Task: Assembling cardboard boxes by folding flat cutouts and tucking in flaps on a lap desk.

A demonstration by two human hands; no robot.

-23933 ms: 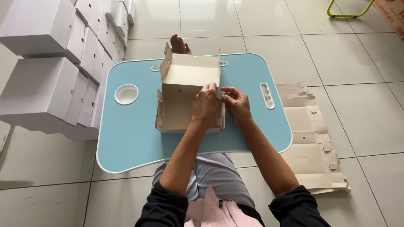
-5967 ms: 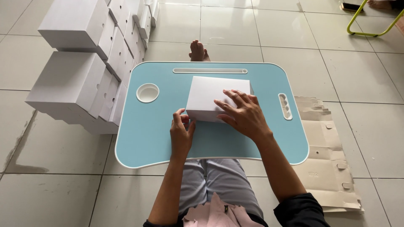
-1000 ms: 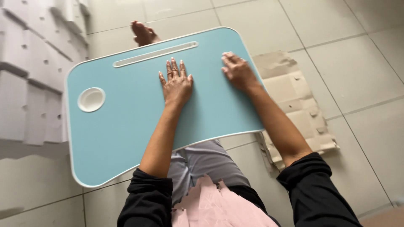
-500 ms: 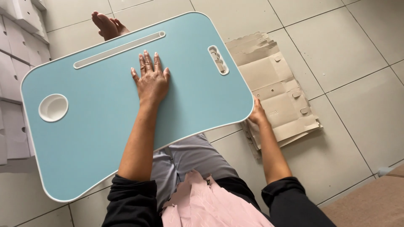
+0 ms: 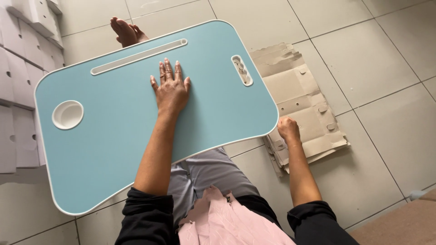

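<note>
The left hand lies flat on the light-blue lap table, palm down, fingers straight and close together, pointing toward the long pale slot along the table's far edge. It holds nothing, just presses the bare top, about midway between the round white cup recess and the small oval handle cutout.

Off the table's right edge, the right hand is down at the stack of flat brown cardboard blanks on the tiled floor. Its fingers are curled tight at the stack's near-left corner, just beside the table's rim; whether they pinch a sheet cannot be told from here.

Beyond the table's far edge, a bare foot pokes out on the tiles. Left of the table, folded white boxes are piled against each other. Below the table's near edge sit the person's grey trousers and a pink garment.
</note>
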